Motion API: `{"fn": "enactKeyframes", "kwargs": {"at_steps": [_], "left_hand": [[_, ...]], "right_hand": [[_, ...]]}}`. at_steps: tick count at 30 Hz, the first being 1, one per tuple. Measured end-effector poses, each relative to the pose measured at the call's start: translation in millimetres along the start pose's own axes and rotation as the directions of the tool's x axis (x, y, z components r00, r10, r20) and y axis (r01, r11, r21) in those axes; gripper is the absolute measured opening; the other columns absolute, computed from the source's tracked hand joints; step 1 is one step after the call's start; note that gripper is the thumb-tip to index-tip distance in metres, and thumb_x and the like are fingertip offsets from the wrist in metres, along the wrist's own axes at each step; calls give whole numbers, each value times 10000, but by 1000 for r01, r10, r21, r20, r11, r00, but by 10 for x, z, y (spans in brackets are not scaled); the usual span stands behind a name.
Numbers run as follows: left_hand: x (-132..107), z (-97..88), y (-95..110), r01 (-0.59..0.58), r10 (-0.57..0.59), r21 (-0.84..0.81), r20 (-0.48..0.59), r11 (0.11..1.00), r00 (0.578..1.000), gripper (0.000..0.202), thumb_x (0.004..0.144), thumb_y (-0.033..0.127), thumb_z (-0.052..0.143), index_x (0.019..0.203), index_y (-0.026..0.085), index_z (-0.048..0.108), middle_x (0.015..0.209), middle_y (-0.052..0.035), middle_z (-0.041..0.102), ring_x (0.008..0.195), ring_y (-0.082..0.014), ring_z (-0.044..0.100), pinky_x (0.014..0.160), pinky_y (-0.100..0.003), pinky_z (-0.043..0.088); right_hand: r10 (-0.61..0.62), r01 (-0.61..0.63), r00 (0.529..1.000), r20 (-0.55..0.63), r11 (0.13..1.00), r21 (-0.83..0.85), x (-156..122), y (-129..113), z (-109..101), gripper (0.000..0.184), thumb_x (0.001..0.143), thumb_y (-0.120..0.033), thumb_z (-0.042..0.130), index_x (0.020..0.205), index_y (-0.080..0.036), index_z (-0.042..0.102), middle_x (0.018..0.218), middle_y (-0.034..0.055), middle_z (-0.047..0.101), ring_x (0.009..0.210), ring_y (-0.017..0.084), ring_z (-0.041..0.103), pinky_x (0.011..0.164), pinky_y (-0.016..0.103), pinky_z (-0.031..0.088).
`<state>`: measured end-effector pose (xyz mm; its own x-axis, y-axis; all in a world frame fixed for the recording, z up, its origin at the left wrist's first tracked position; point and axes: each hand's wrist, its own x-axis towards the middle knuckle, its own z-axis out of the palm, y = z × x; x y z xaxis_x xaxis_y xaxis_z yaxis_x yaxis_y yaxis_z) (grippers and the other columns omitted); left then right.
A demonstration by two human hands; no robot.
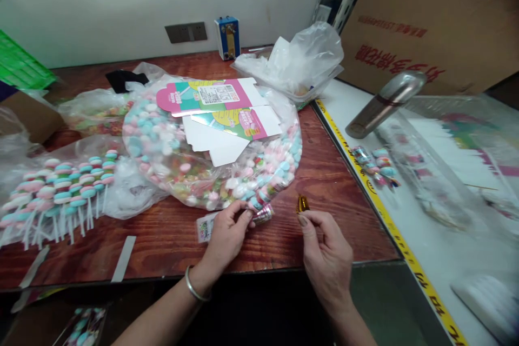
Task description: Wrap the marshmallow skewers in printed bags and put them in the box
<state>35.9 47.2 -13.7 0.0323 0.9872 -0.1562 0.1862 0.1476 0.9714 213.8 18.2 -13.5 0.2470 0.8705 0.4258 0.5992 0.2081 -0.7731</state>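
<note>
My left hand (229, 230), with a silver bangle at the wrist, is closed in a pinch on the end of a candy skewer (265, 194) of pastel and striped sweets. Under the fingers lies a shiny pink-silver wrapped piece (264, 214), and a small printed clear packet (205, 228) is tucked beside the hand. My right hand (326, 248) pinches a small piece of gold foil (302, 204) between thumb and forefinger, a little above the table. A large clear bag of pastel marshmallows (146, 130) lies just beyond the left hand, with flattened printed boxes (227, 113) on it.
Marshmallow lollipops (73, 186) lie on plastic at the left. On the white table at right are a metal flask (385, 104), wrapped candy skewers (377, 165) and a clear tray (430, 189). A plastic-lined tub (295, 65) and a blue device (227, 38) stand at the back.
</note>
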Motion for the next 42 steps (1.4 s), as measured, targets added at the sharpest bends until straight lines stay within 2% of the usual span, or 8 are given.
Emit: {"fn": "enactKeyframes", "kwargs": {"at_steps": [5, 15, 21, 24, 28, 33, 36, 42], "left_hand": [[0, 72, 156, -361, 394, 477, 35, 801, 919, 192, 894, 127, 477, 903, 183, 661, 859, -44, 612, 817, -162, 571, 745, -273, 444], [-51, 89, 123, -477, 532, 574, 83, 666, 842, 266, 945, 195, 429, 1150, 192, 600, 896, -63, 639, 823, -180, 591, 745, -296, 472], [3, 178, 205, -90, 87, -53, -41, 995, 995, 101, 834, 195, 570, 855, 160, 661, 788, -32, 636, 708, -135, 554, 662, -245, 437], [38, 257, 216, 180, -163, -472, 78, 863, 984, 138, 746, 255, 659, 804, 136, 622, 629, 27, 535, 520, -65, 400, 492, -188, 299], [49, 295, 201, 274, -213, -589, 172, 760, 962, 244, 703, 296, 706, 834, 125, 593, 571, 61, 447, 475, -42, 318, 443, -174, 188], [1, 209, 195, -79, 97, -161, 102, 984, 990, 158, 861, 254, 534, 949, 156, 621, 787, -29, 604, 652, -116, 521, 595, -232, 430], [-40, 155, 188, -428, 410, 277, 120, 861, 904, 266, 920, 201, 424, 1100, 168, 618, 1044, -113, 638, 976, -205, 579, 882, -354, 463], [-55, 174, 190, -428, 455, 346, 5, 835, 891, 254, 923, 171, 426, 1031, 179, 656, 935, -88, 688, 869, -193, 629, 803, -321, 497]], "right_hand": [[121, -136, 988, 93, 975, 175, -106, -342, 211, 107, 896, -278, 563, 859, -217, 643, 783, -8, 668, 688, 135, 614, 639, 227, 469], [355, -387, 920, 165, 887, 252, -143, -284, 450, 268, 879, -426, 550, 805, -178, 617, 698, 6, 642, 600, 135, 566, 571, 238, 455], [344, -376, 924, 165, 893, 248, -107, -327, 447, 260, 886, -424, 546, 806, -183, 604, 702, 11, 638, 603, 143, 566, 575, 249, 457], [281, -304, 950, 135, 930, 206, -80, -324, 449, 234, 902, -398, 526, 815, -194, 601, 732, 18, 632, 661, 158, 581, 626, 270, 469], [135, -137, 991, 22, 985, 106, -40, -287, 418, 215, 885, -372, 538, 788, -199, 619, 949, 85, 601, 861, 208, 581, 735, 328, 474], [168, -186, 975, 147, 976, 114, -2, -242, 341, 187, 898, -351, 519, 813, -204, 596, 761, 19, 617, 701, 172, 574, 659, 294, 451], [204, -226, 967, 152, 963, 144, -3, -244, 330, 197, 870, -374, 553, 796, -196, 596, 748, 20, 639, 682, 171, 576, 650, 292, 451], [430, -493, 870, 243, 722, 486, -10, -260, 455, 252, 781, -420, 675, 781, -184, 588, 704, 12, 657, 657, 157, 615, 632, 279, 510]]}}
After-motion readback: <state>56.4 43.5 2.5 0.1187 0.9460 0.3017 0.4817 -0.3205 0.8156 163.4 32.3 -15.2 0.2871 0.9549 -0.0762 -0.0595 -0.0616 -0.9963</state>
